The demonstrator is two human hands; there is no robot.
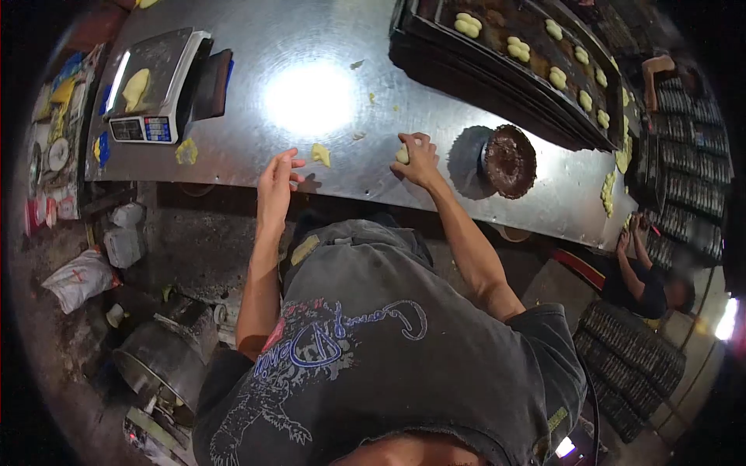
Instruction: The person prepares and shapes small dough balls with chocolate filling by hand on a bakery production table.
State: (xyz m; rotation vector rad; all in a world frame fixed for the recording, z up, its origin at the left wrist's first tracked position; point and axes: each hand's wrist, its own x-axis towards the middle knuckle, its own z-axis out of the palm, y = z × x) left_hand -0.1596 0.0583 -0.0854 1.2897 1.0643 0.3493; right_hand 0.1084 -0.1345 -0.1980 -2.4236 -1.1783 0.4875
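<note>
My right hand (420,159) is curled around a small pale dough ball (402,154) on the metal table (350,167). Just above the table's front edge, my left hand (280,180) is held with its fingers apart and nothing in them. A flattened yellow dough scrap (320,154) lies on the metal, right of my left hand. To the right of my right hand stands a round brown bowl (510,161) with dark contents. Another thin dough piece (186,151) lies farther left.
A digital scale (155,85) holding dough (136,89) stands at the back left. Stacked dark trays (482,66) with shaped dough pieces fill the back right. A co-worker (649,276) is at the table's right end. A metal mixing bowl (159,361) is at lower left.
</note>
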